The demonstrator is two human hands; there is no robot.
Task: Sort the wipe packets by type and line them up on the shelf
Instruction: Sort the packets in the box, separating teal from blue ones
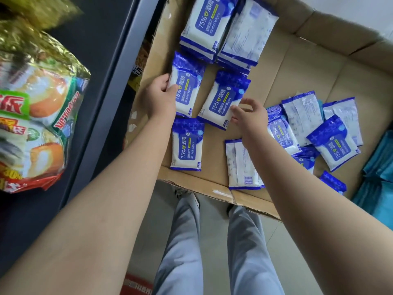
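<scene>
Hands first: I see both out over the cardboard, apart from each other, each at its own packet. At about 10 o'clock from centre, the left hand pinches the left packet by its outer edge, thumb on the printed face and fingers curled behind. That packet lies face up, blue end pointing to 12 o'clock.

At about 1 o'clock from centre, the right hand is spread, fingers loosely bent, its tips on the lower edge of the tilted packet; I do not see it clamped round anything. This packet lies face up just beside the left one, its top leaning toward 1 o'clock.

Directly at 6 o'clock from the left packet, the near packet lies face up at the cardboard's front edge. At 12 o'clock two stacks stand side by side, one showing fronts, the other backs. A face-down packet lies partly under my right forearm. At 3 o'clock sits a loose heap, overlapping, some face up and some face down.

Snack bags fill the 9 o'clock side, and teal packs show at the far 3 o'clock edge.
</scene>
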